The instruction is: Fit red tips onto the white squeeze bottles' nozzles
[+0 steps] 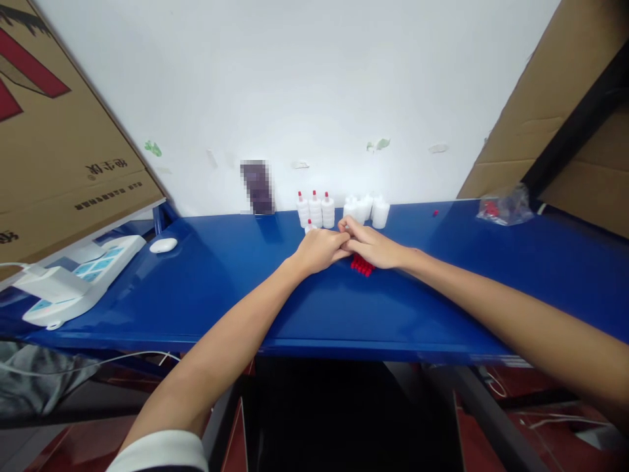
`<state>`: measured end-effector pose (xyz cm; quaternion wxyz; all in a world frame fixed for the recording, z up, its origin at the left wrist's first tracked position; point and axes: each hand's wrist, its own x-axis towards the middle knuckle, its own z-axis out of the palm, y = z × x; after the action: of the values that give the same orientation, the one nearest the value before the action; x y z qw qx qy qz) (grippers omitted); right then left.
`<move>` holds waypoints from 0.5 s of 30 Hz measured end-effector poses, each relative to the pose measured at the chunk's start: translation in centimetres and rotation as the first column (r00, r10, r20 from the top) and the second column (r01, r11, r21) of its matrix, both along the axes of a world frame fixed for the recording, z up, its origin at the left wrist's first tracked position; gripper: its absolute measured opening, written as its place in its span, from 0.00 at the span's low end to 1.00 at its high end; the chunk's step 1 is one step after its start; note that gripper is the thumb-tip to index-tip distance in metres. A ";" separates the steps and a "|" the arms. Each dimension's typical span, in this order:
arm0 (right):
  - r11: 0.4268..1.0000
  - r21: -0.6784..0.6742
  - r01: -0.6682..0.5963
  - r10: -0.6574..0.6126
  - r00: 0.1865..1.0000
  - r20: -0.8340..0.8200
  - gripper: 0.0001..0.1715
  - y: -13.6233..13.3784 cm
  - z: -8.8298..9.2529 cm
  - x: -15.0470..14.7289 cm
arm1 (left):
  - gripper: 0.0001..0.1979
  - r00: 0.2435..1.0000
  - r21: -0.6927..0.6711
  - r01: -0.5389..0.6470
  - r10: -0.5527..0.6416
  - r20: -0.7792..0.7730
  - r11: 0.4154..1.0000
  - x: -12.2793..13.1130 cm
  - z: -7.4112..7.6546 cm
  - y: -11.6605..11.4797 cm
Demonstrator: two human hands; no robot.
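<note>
My left hand and my right hand meet above the blue table, fingers curled together. Whatever lies between them is hidden by the fingers. Just below my right hand sits a tight cluster of small red caps. Behind my left hand, a white squeeze bottle with a red tip is partly covered. Three more red-tipped white bottles stand upright in a row near the wall. To their right is a group of white bottles with no red tips showing, partly hidden behind my right hand.
A power strip with a plugged-in charger and a white oval case lie at left. A blurred dark phone-like object leans on the wall. At right are a clear bag with red pieces and a loose red piece.
</note>
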<state>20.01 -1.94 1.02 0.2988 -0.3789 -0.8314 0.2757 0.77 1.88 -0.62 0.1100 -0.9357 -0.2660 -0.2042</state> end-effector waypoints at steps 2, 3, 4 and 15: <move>1.000 0.014 0.005 -0.005 1.000 0.001 0.06 0.0 0.0 0.0 | 0.16 1.000 -0.015 -0.007 0.007 0.011 1.000 0.0 0.0 0.0; 1.000 0.015 0.007 -0.007 1.000 -0.005 0.06 0.1 0.0 0.0 | 0.15 1.000 -0.026 -0.015 0.016 0.015 1.000 0.0 0.1 0.1; 1.000 0.013 0.009 -0.009 1.000 -0.016 0.06 0.1 -0.1 0.0 | 0.15 1.000 -0.040 -0.025 0.026 0.018 0.999 0.0 0.1 0.1; 0.973 -0.230 -0.028 -0.031 0.967 -0.252 0.11 1.7 -1.1 0.6 | 0.26 0.990 -0.175 -0.050 0.071 0.119 0.983 -0.5 0.1 0.4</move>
<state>20.60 -0.26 -0.12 0.3567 -0.3733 -0.7481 0.4169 0.32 2.27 -0.54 0.0184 -0.9186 -0.3172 -0.2350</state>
